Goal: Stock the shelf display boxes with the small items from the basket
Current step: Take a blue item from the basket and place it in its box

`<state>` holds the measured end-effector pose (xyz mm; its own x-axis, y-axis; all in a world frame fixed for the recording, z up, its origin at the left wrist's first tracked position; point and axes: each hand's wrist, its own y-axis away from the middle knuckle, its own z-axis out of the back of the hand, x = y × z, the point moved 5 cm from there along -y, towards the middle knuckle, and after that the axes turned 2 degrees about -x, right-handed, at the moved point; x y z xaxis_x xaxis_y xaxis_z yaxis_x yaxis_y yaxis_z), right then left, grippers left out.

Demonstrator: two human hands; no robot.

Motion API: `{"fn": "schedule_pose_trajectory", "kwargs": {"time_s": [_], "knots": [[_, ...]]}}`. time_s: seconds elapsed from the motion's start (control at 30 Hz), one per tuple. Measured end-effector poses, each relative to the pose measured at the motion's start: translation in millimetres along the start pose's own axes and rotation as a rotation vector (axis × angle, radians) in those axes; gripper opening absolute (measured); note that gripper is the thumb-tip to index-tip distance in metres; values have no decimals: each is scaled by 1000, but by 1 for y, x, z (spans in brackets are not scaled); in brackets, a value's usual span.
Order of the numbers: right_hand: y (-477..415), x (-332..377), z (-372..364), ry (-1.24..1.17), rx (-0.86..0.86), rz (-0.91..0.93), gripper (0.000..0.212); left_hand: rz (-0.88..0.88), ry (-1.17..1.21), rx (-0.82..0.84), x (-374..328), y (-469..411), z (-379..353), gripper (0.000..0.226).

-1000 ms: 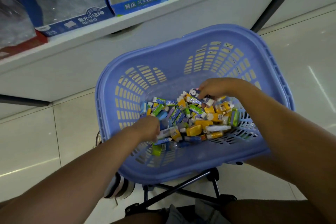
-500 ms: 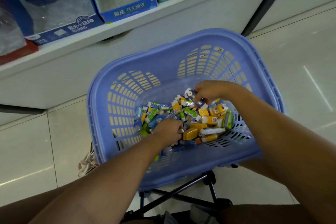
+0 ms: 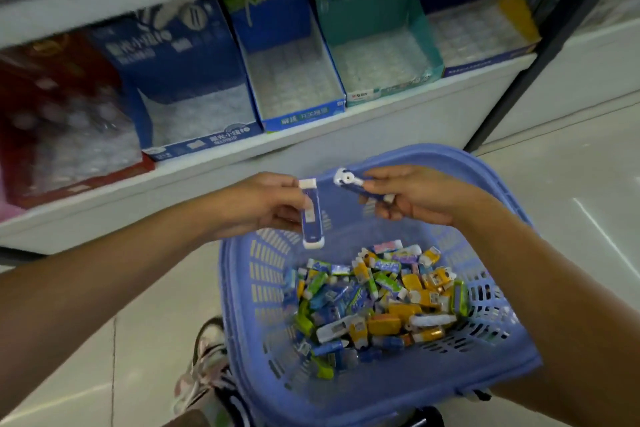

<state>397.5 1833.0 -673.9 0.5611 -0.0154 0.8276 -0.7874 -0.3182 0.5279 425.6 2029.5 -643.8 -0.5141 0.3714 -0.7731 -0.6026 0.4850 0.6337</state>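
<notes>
Far: white shelf (image 3: 207,165) carrying a row of open display boxes (image 3: 294,80). Near right: blue basket (image 3: 242,288) with a heap of small items (image 3: 374,298) on its floor. Above the basket's far rim: left hand (image 3: 266,204), fingers curled round an upright blue-and-white item (image 3: 311,218); right hand (image 3: 415,194), pinching a second blue-and-white item (image 3: 353,184), tilted. Held items close, not touching.

Left hand (image 3: 263,206) with blue stick (image 3: 310,218), right hand (image 3: 419,194) with blue-white item (image 3: 353,184) in free air over basket (image 3: 433,153) far rim. Display boxes (image 3: 301,114) packed side by side on shelf (image 3: 207,166), fronts low, tops open; upper shelf (image 3: 121,7) caps headroom. Black post (image 3: 524,81) blocks right end of shelf
</notes>
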Motion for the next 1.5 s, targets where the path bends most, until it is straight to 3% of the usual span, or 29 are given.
{"fn": "schedule_pose_trajectory", "kwargs": {"time_s": [0.07, 0.17, 0.33, 0.4, 0.5, 0.6, 0.77, 0.93, 1.07, 1.33, 1.5], "knots": [[0, 20, -13, 165, -30, 69, 24, -36, 183, -73, -13, 19, 20, 12], [-1, 48, -27, 376, -206, 184, 24, -63, 286, -174, -18, 41, 53, 27], [-17, 94, -64, 293, -376, 418, 17, -168, 246, -306, -15, 68, 104, 41], [-31, 110, -81, 293, -402, 491, 14, -270, -62, -437, -16, 75, 123, 43], [-57, 138, -107, 376, -471, 601, 10, -536, -681, -769, -26, 83, 142, 16], [-87, 164, -135, 502, -522, 708, 15, -672, -871, -819, -27, 81, 144, 13], [-134, 195, -189, 885, -523, 868, 33, -637, -1037, -912, -7, 63, 144, 32], [-166, 197, -212, 1215, -455, 816, 31, -665, -964, -957, -4, 59, 142, 30], [-170, 194, -214, 1346, -389, 727, 33, -667, -945, -937, -6, 61, 141, 29], [-177, 201, -213, 1312, -339, 554, 31, -629, -873, -919, -9, 61, 143, 27], [-165, 188, -194, 1125, -390, 510, 32, -681, -659, -877, -15, 71, 149, 24]]}}
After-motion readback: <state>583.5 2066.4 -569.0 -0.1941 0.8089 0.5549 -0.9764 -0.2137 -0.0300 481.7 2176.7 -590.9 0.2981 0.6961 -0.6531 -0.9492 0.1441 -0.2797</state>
